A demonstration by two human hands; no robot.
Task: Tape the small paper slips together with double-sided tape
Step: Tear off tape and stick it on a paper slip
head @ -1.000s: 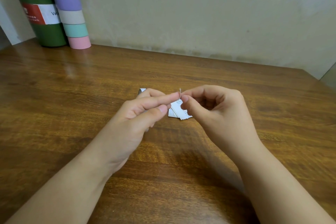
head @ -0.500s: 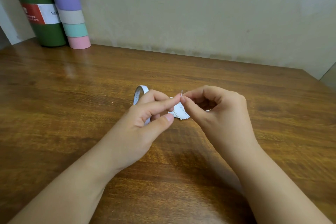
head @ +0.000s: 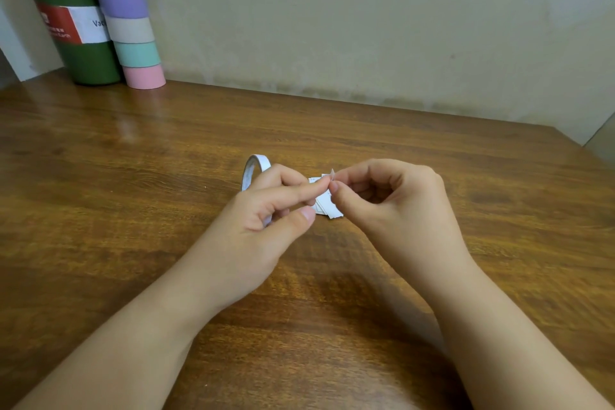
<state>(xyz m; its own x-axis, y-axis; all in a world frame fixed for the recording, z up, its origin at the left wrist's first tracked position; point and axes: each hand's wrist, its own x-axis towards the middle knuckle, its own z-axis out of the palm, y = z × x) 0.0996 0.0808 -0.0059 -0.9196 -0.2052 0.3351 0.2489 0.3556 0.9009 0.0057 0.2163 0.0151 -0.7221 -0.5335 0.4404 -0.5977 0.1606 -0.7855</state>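
A white roll of double-sided tape point(head: 255, 166) stands on edge, held in the curled fingers of my left hand point(head: 266, 210); the hand hides its lower half. My right hand point(head: 386, 203) pinches a small bit of tape point(head: 331, 174) between thumb and forefinger, right at my left forefinger's tip. Small white paper slips point(head: 327, 208) lie stacked on the wooden table point(head: 133, 176) just below the fingertips, partly covered by both hands.
A green bottle point(head: 70, 20) with a red and white label stands at the back left against the wall. Beside it rises a stack of pastel tape rolls point(head: 128, 20). The table's right edge point(head: 579, 146) runs close to the wall corner.
My left hand has drawn back to the left, so the tape roll's upper rim now shows. The bit of tape between the fingertips stands slightly higher and further from the roll.
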